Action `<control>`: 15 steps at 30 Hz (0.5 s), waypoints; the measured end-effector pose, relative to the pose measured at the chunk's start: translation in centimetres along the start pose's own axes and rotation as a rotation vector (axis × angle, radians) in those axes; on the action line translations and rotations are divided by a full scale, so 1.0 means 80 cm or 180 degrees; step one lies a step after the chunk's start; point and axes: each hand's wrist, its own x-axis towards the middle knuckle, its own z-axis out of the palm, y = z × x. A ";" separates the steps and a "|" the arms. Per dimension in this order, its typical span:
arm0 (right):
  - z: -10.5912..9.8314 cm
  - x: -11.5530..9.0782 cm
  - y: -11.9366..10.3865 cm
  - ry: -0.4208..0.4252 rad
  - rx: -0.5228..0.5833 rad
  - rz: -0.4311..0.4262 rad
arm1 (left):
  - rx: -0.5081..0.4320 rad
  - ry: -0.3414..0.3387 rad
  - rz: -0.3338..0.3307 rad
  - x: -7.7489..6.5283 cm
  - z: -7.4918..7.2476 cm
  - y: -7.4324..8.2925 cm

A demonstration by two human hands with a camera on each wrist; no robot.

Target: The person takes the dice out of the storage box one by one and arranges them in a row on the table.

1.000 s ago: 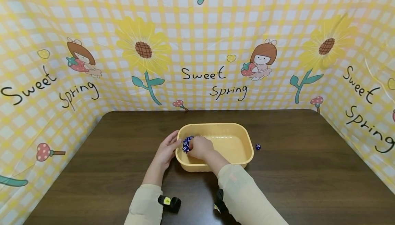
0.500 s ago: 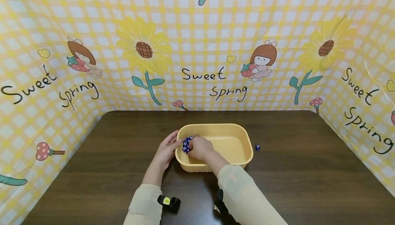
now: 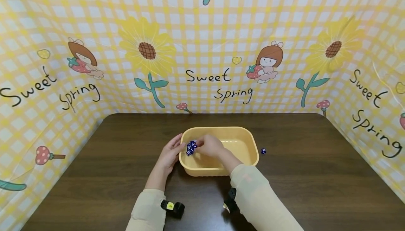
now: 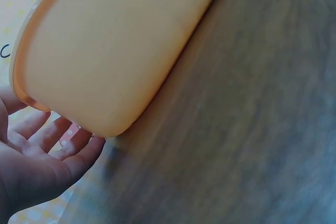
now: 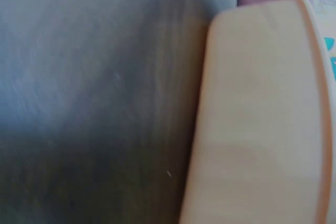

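Observation:
A yellow plastic tub [image 3: 235, 150] sits on the table with a cluster of blue dice [image 3: 190, 148] inside its left end. The dice have white pips. My left hand [image 3: 168, 155] holds the tub's left end, thumb over the rim and fingers along the outer wall. In the left wrist view, the fingertips touch the tub's outside [image 4: 105, 61]. Inside the tub, my right hand [image 3: 209, 146] has its curled fingertips at the right edge of the cluster, pinching a die. The tub's wall [image 5: 257, 103] hides that hand in the right wrist view.
One blue die [image 3: 263, 151] lies on the dark wooden table [image 3: 303, 174], just right of the tub. A yellow checked cloth [image 3: 202, 27] hangs behind the table and along both sides. Each wrist wears a black camera.
My right hand has drawn back slightly to the right and up from the dice, uncovering more of the tub's floor near them. The left hand keeps its place on the tub.

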 end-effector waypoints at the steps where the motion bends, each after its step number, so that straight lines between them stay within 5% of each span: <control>1: -0.003 0.000 0.001 0.0014 0.0052 -0.0038 | 0.0010 0.0015 -0.0009 0.000 0.000 0.000; 15: -0.057 -0.009 0.006 0.0231 0.0509 -0.0218 | 0.0058 0.0065 -0.0070 0.002 -0.001 -0.001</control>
